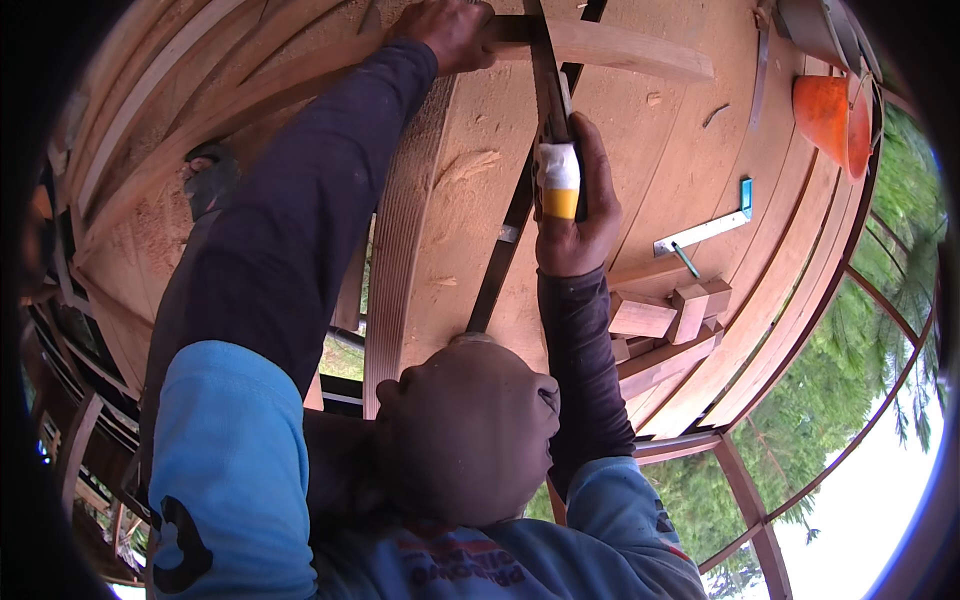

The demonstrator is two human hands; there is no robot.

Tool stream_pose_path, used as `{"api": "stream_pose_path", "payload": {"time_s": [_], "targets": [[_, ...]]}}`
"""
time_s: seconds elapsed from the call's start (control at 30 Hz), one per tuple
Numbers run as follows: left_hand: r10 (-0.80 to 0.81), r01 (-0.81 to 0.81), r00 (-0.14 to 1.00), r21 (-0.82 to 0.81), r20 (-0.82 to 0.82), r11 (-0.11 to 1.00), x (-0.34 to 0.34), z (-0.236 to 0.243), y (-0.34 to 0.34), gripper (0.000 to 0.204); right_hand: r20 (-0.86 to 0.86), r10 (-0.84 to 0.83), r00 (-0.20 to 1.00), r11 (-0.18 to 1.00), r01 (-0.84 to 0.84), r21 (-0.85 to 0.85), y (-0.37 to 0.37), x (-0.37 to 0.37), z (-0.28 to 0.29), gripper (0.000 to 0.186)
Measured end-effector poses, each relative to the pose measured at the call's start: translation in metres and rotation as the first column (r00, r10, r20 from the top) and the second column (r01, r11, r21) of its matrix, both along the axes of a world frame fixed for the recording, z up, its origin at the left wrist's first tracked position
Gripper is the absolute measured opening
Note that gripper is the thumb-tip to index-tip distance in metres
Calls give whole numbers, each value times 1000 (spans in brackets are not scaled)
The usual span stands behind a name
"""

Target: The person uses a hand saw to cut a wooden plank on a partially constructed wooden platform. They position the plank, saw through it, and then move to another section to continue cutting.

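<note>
Your hands are both closed: the left hand (445,35) is curled over a pale wooden strip (635,48) at the top of the view, and the right hand (585,205) is wrapped around the handle of a saw (553,110). You have broad wooden planking (640,160) spread before you, its edges bowed by the lens, with dark gaps between some boards. Past its right side, green foliage (830,400) and bright sky show through slim reddish framing (750,485), so your workplace is open-sided. Nearer you, a thick, grooved beam (400,240) runs away from you between your forearms. The strip lies crosswise at the far side of your reach, and the saw's dark blade crosses it just to the right of your left hand; you cannot tell from here how deep the teeth sit. To the right, an orange cup-shaped thing (828,118) sits near the edge, and a small heap of cut wood blocks (688,312) lies beside your right forearm. Just beyond the heap rests a square (700,232) with a silvery blade and teal stock, a green pencil (686,261) touching or close beside it. Pale shavings (468,165) are scattered over the boards. As for writing, your light blue shirt (230,430) has upside-down lettering across the chest and a black mark on the left sleeve.
</note>
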State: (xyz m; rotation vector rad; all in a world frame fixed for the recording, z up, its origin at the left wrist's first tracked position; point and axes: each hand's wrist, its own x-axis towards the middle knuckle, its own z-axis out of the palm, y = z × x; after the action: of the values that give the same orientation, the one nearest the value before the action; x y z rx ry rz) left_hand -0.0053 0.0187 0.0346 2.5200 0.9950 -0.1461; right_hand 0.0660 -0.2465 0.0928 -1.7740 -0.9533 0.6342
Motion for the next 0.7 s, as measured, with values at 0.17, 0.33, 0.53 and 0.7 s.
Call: {"api": "stream_pose_path", "payload": {"time_s": [0.17, 0.33, 0.53, 0.7], "targets": [[-16, 27, 997, 142, -73, 990, -9, -11, 4, 56, -155, -99, 983, 994, 89, -67, -152, -56, 58, 67], [-2, 2, 1000, -29, 15, 1000, 4, 7, -1, 31, 3, -34, 999, 999, 34, 28, -7, -4, 0, 55], [-10, 10, 1000, 25, 18, 1000, -3, 14, 4, 31, 21, -2, 1000, 998, 4, -62, -87, -37, 33, 57], [-22, 7, 991, 110, 135, 994, -12, 3, 7, 34, 81, -40, 996, 981, 54, -186, -113, -44, 41, 72]]}}
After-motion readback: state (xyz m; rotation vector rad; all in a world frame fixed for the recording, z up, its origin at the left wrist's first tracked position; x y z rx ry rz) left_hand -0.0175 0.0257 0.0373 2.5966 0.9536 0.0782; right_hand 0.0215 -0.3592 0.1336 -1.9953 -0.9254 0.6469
